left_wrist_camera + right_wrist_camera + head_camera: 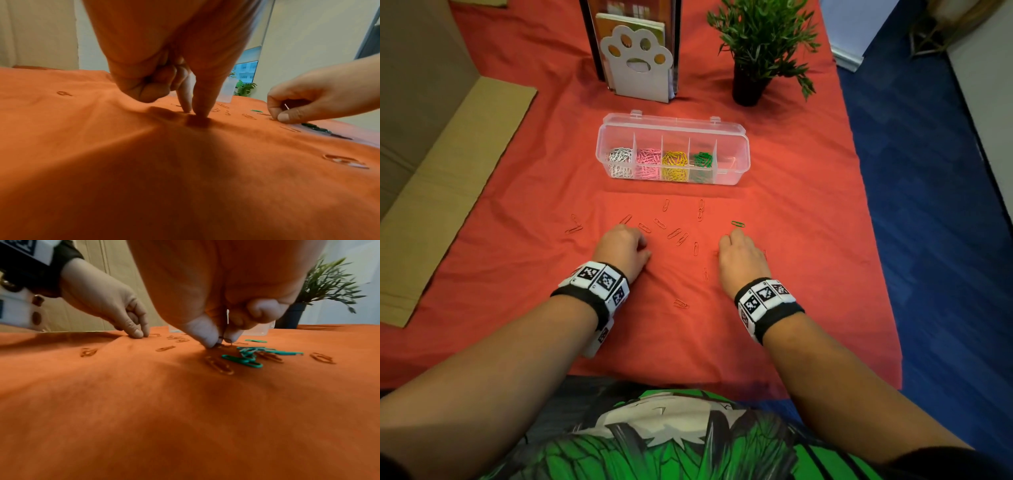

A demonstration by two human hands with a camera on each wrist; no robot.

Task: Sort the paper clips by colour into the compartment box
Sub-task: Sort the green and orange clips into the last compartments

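The clear compartment box point(736, 161) lies open and holds white, pink, yellow and green clips in separate cells; its right cell is bare. Several red clips point(659, 223) lie scattered on the red cloth. My left hand point(195, 113) sets thumb and index tips together on the cloth with the other fingers curled; no clip shows between them. My right hand point(221, 339) pinches a small dark clip point(223, 338) at the cloth, and a white clip point(227, 316) sticks out of its palm. A heap of green clips point(246, 356) lies right under it. One green clip point(738, 224) lies just beyond it.
A paw-shaped book stand point(637, 58) and a potted plant point(753, 68) stand behind the box. Flat cardboard point(448, 171) covers the table's left side. The cloth's right edge point(876, 257) drops to blue floor.
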